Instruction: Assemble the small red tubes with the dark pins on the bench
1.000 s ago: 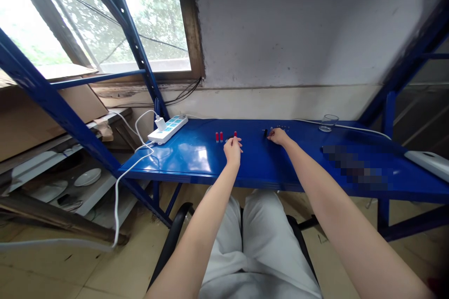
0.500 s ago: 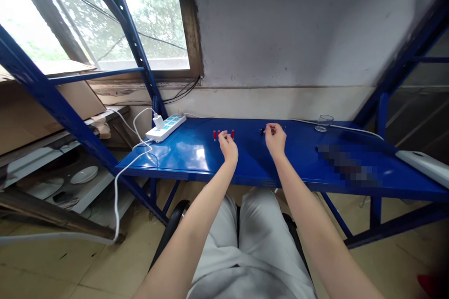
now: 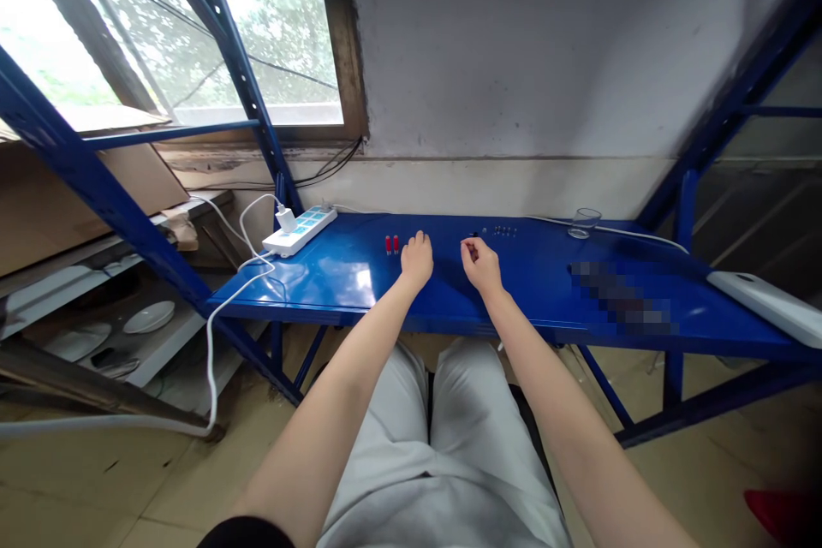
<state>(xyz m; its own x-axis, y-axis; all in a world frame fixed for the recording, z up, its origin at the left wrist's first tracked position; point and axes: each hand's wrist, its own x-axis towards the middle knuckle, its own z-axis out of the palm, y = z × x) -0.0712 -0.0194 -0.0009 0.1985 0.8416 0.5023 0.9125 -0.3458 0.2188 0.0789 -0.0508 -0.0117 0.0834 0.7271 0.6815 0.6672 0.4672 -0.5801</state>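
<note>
Two small red cylinders with pale lower ends [image 3: 391,246] stand side by side on the blue table [image 3: 334,274]. Just right of them is my left hand [image 3: 417,259], back of the hand up, fingers bent down toward the tabletop; whatever lies under the fingertips is hidden. My right hand [image 3: 481,264] is a short way to the right, thumb and fingers drawn together in a pinch. What sits in that pinch is too small to make out. Beyond the right fingertips lies a small black piece [image 3: 473,235]. Several tiny metallic pieces [image 3: 504,231] lie in rows farther right.
A white power strip [image 3: 300,231] with a plugged-in white adapter lies at the table's left end, its cable hanging off the edge. Toward the right are a clear glass [image 3: 584,223], a blurred-out dark object [image 3: 620,295] and a white device [image 3: 767,304]. Blue frame posts flank the table.
My right hand has moved left, toward my left hand, uncovering the tiny metallic pieces. My left hand has turned palm down and now covers the spot where another red cylinder showed.
</note>
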